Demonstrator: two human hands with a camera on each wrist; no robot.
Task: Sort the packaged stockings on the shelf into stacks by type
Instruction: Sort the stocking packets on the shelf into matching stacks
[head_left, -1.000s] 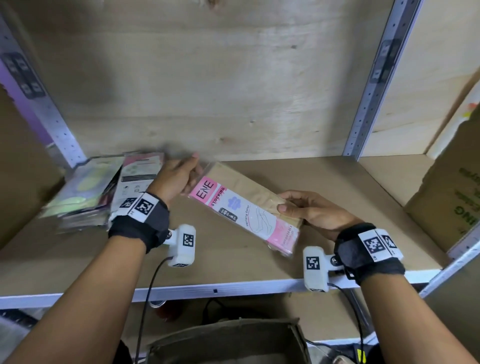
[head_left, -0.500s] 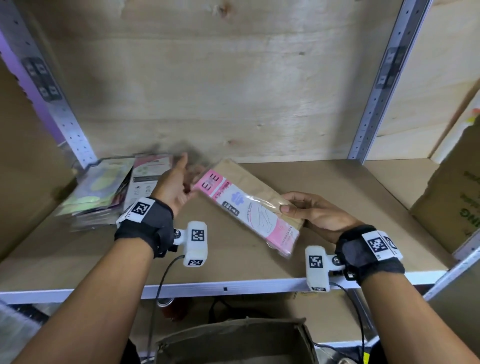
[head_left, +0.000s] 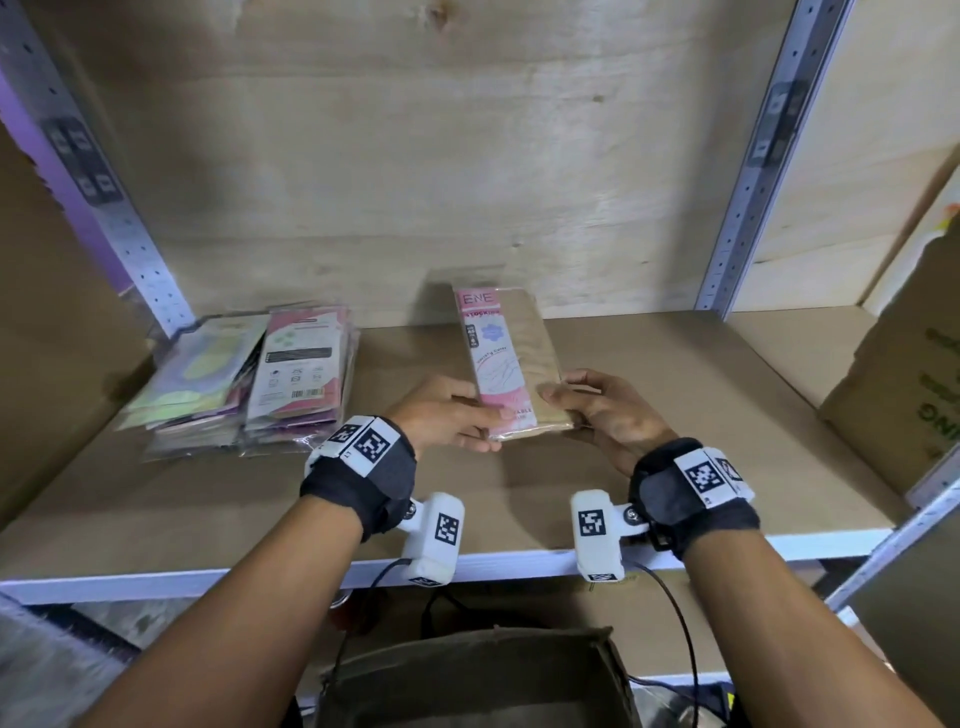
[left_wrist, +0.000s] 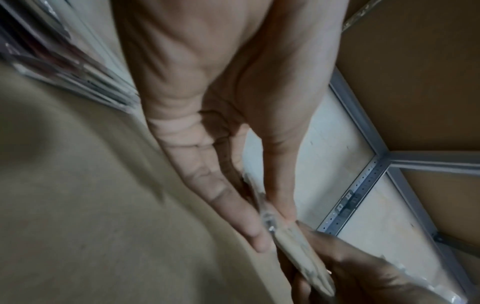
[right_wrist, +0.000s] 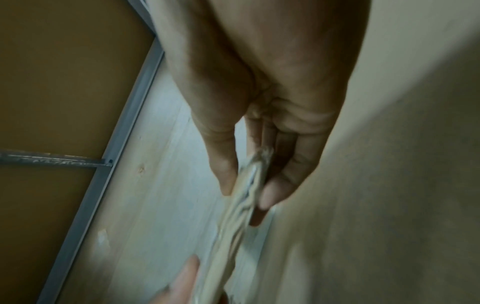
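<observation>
A long flat clear-wrapped stocking packet with a pink-and-white label and tan contents (head_left: 506, 364) is held at the centre of the head view, above the brown shelf board (head_left: 675, 415), its labelled end pointing toward the pale plywood back panel (head_left: 415, 156). The packet's near end is pinched on the left edge by the left hand (head_left: 447, 415) and on the right edge by the right hand (head_left: 605, 413). In the left wrist view the left hand's grip is seen narrow, thumb above and fingers (left_wrist: 233, 216) below the packet edge (left_wrist: 298, 246). In the right wrist view the same narrow grip is recorded for the right hand (right_wrist: 259, 102), thumb and fingers closed on the crinkled wrapper (right_wrist: 246, 195). At the left of the head view, two adjoining stacks of flat plastic-wrapped packets (head_left: 249, 379) are noted lying on the shelf, apart from the held packet. A brown cardboard carton with green print (head_left: 904, 384) stands at the right edge.
</observation>
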